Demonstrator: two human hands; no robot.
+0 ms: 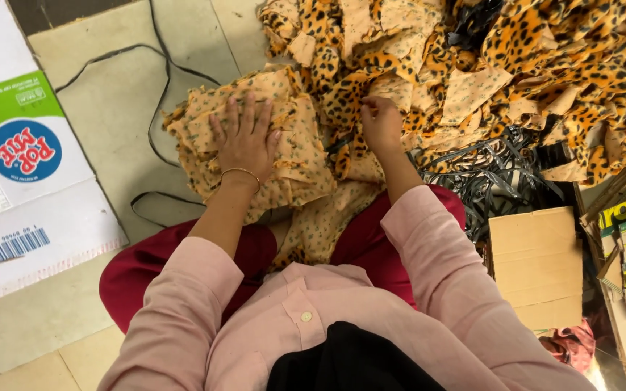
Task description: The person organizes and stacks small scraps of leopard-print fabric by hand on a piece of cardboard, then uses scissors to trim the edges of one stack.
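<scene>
Head view looks down on a person seated on a tiled floor (103, 87), in a pink shirt and red trousers. Left hand (244, 137) lies flat, fingers spread apart, palm pressed on top of a stack of cloth pieces (298, 156); these are tan with small dark spots, cut to like shape and piled just in front of the knees. A thin gold bangle (239, 174) sits on that wrist. Right hand (380, 123) is just to the right of the stack, fingers curled together and pinched on a cloth piece (349, 94) at the near edge of a big heap of leopard-print fabric (545, 51), which fills the upper right of the floor. Another spotted piece lies across the lap (320, 228). Black straps (487, 174) are tangled beside the right forearm, with a plain cardboard box (537, 264) next to them. A flattened white printed carton (23, 159) lies well apart to the left, and a black cable (155, 108) runs over the tiles between it and the stack
</scene>
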